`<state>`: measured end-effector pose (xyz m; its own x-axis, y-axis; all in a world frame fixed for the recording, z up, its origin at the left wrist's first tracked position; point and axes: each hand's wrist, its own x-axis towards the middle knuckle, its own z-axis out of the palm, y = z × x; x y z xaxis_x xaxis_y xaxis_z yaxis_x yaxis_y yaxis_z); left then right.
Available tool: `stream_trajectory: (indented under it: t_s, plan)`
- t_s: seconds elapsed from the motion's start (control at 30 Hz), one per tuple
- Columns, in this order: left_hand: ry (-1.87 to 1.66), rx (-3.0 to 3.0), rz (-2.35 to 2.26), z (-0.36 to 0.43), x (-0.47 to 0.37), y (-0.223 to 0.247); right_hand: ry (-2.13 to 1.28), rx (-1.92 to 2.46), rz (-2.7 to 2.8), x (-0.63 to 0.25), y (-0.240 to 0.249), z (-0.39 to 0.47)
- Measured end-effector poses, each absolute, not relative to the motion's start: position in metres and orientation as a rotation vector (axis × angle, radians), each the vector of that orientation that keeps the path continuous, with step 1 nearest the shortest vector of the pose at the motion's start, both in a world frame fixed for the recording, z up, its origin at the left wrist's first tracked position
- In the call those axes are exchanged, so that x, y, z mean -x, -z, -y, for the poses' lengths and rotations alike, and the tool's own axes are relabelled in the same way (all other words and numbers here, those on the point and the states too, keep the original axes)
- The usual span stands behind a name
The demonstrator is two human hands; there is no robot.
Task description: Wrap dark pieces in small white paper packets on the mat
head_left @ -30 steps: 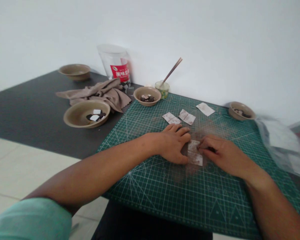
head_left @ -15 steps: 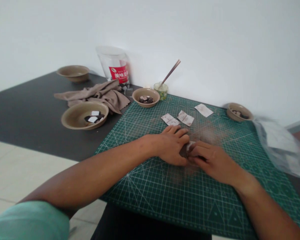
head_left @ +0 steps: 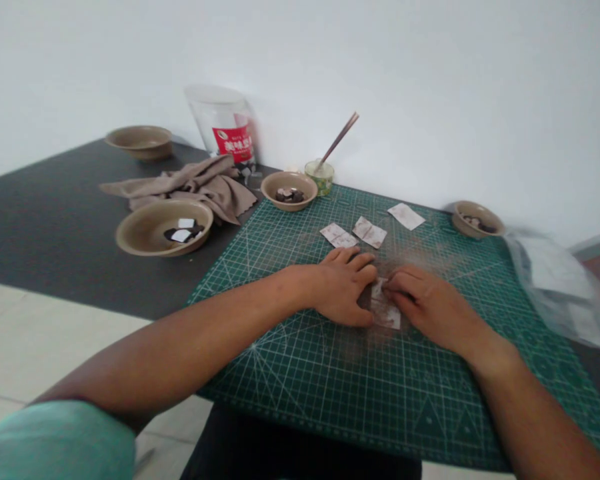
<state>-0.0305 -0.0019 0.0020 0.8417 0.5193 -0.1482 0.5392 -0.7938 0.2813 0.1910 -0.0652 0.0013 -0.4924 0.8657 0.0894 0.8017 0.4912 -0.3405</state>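
My left hand (head_left: 344, 287) lies palm down on the green cutting mat (head_left: 290, 373), its fingers spread at the left edge of a stained white paper piece (head_left: 389, 315). Over the upper right part of that paper, my right hand (head_left: 427, 303) has its fingertips pinched together; whatever they hold is too small to make out. Brown smudges mark the paper and the mat around it. Behind my hands lie more stained white pieces (head_left: 370, 233) and a cleaner one (head_left: 406, 217).
Bowls with dark pieces stand at the left (head_left: 145, 240), at the mat's back edge (head_left: 289, 202) and at the right (head_left: 477, 230). Nearby are a cloth (head_left: 180, 185), a clear jar (head_left: 220, 113), a cup with sticks (head_left: 320, 181), a plastic bag (head_left: 555, 280) and another bowl (head_left: 139, 143).
My right hand has shifted slightly right and up from my left hand, exposing more of the stained paper between them. My left hand keeps its spread pose on the mat.
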Motion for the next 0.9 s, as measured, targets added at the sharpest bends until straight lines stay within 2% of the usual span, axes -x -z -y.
stream_trajectory:
  t_s: [0.2,0.27,0.4,0.57,0.63,0.77,0.9]
  plan:
    - [0.114,-2.715,-0.780,0.0018,0.0301,-0.0011,-0.647,1.197,2.627,-0.1896,-0.0044,0.0730]
    - [0.107,-2.714,-0.790,0.0017,0.0297,0.0002,-0.592,1.187,2.591,-0.1866,-0.0011,0.0716]
    - [0.109,-2.704,-0.812,0.0011,0.0292,0.0012,-0.319,1.437,2.488,-0.1930,0.0016,0.0649]
    - [0.130,-2.714,-0.777,0.0018,0.0298,-0.0036,-0.628,1.206,2.581,-0.1904,-0.0013,0.0701]
    - [0.129,-2.719,-0.775,0.0023,0.0301,-0.0052,-0.600,1.175,2.550,-0.1865,-0.0005,0.0691]
    - [0.125,-2.710,-0.804,0.0024,0.0303,-0.0057,-0.400,1.401,2.484,-0.1906,-0.0017,0.0634]
    - [0.121,-2.720,-0.767,0.0024,0.0304,-0.0057,-0.611,1.260,2.579,-0.1915,-0.0022,0.0660]
